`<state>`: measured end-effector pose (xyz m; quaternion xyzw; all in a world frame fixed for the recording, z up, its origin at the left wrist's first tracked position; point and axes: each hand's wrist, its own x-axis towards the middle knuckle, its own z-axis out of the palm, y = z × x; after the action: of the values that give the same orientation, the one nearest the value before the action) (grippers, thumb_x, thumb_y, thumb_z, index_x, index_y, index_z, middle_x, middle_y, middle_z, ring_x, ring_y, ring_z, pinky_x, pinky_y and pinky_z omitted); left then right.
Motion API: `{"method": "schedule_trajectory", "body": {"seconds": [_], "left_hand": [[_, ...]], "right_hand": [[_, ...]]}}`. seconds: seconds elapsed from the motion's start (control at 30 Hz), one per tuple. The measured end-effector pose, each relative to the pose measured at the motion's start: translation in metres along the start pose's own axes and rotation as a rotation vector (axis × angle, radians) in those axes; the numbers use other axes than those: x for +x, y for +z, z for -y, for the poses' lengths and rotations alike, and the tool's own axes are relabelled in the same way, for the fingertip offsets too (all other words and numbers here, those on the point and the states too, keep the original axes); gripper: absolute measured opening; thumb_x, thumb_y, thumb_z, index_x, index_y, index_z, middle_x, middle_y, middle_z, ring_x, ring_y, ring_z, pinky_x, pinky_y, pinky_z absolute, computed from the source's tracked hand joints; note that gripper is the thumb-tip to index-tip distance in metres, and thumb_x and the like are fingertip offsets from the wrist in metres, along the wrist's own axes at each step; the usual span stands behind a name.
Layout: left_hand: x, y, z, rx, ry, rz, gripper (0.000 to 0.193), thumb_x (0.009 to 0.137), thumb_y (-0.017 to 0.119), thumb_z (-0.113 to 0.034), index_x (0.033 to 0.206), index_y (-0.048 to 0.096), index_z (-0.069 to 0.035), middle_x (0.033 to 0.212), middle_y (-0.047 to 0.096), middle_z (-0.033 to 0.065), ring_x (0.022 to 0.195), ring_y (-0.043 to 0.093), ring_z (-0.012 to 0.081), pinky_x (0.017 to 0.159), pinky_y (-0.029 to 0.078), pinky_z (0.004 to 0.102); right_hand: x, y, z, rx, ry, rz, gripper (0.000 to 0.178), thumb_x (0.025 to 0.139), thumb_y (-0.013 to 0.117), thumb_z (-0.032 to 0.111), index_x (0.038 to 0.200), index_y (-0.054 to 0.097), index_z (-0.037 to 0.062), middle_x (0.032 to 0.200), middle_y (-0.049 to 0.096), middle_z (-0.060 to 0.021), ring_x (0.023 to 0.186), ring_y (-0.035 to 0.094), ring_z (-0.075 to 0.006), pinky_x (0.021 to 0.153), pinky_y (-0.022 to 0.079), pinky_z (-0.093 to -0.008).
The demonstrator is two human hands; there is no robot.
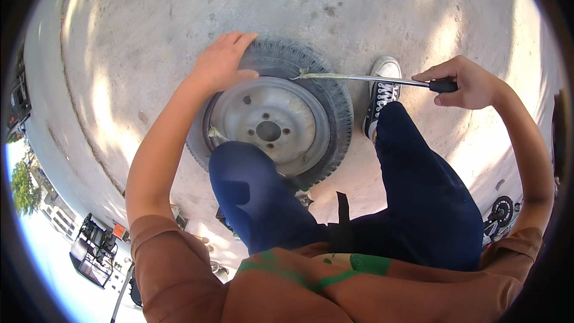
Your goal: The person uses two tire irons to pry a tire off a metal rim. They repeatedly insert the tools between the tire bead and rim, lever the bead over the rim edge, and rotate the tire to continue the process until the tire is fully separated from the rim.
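A black tyre (338, 104) on a grey steel wheel rim (293, 107) lies flat on the ground before me. My left hand (224, 63) clasps its far left part, fingers over the tread and thumb on the sidewall. Closed round a black handle, my right hand (469, 84) holds a long metal rod tool (388, 79) level, pointing left. Pale, frayed material covers the tool's far end, which reaches over the tyre's upper sidewall; whether it touches is unclear. Another pale scrap (215, 133) shows at the rim's left edge. My left knee hides the wheel's lower left.
My right shoe (382, 87), black and white, stands just right of the tyre, below the rod. Concrete ground (161, 0) surrounds the wheel. Machinery (95, 242) stands at the lower left, and part of a wheeled vehicle (501, 210) shows at the right.
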<state>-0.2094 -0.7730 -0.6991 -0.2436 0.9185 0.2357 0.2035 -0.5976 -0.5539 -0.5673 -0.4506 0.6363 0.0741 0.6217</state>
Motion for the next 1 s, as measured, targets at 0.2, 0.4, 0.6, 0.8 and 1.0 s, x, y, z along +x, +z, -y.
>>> {"method": "schedule_trajectory", "body": {"seconds": [0.2,0.4,0.6,0.8,1.0], "left_hand": [[0.054,0.018,-0.001,-0.007,0.053,0.264,0.082,0.077,0.085,-0.031,0.149,0.047,-0.019,0.135,0.055,0.0073,0.125,0.053,0.031,0.099,0.052,0.0425],[0.045,0.025,0.006,-0.09,0.052,0.168,0.084,0.075,0.086,-0.03,0.15,0.047,-0.024,0.141,0.054,0.0067,0.125,0.053,0.0303,0.096,0.053,0.0428],[0.046,0.033,0.013,-0.173,0.055,0.062,0.081,0.068,0.087,-0.03,0.143,0.057,-0.029,0.14,0.059,0.0034,0.12,0.059,0.0296,0.089,0.056,0.0419],[0.052,0.031,0.018,-0.278,0.007,0.065,0.074,0.066,0.088,-0.031,0.135,0.064,-0.035,0.135,0.063,-0.0006,0.119,0.061,0.0257,0.089,0.057,0.0382],[0.056,0.035,0.024,-0.314,0.043,0.042,0.072,0.066,0.088,-0.033,0.134,0.065,-0.036,0.134,0.064,-0.0002,0.118,0.062,0.0252,0.086,0.058,0.0383]], "right_hand": [[0.029,-0.05,0.016,0.155,0.131,0.234,0.052,0.079,0.076,-0.004,0.13,0.072,0.0084,0.08,0.066,-0.001,0.066,0.054,-0.0116,0.064,0.044,-0.0284],[0.09,-0.103,0.015,0.126,0.109,0.414,0.05,0.081,0.074,-0.005,0.129,0.072,0.0074,0.077,0.064,-0.0004,0.063,0.055,-0.0104,0.061,0.043,-0.0268],[0.141,-0.131,0.016,0.163,0.104,0.549,0.047,0.083,0.074,-0.005,0.128,0.073,0.0076,0.079,0.067,-0.0014,0.063,0.055,-0.0086,0.061,0.044,-0.025],[0.181,-0.146,0.019,0.164,0.016,0.629,0.047,0.082,0.073,-0.006,0.127,0.074,0.0076,0.079,0.069,-0.0027,0.062,0.057,-0.0083,0.059,0.046,-0.0245],[0.227,-0.163,0.05,0.093,0.133,0.718,0.045,0.08,0.071,-0.007,0.124,0.074,0.0034,0.075,0.068,-0.0053,0.053,0.054,-0.0087,0.049,0.042,-0.0237]]}}
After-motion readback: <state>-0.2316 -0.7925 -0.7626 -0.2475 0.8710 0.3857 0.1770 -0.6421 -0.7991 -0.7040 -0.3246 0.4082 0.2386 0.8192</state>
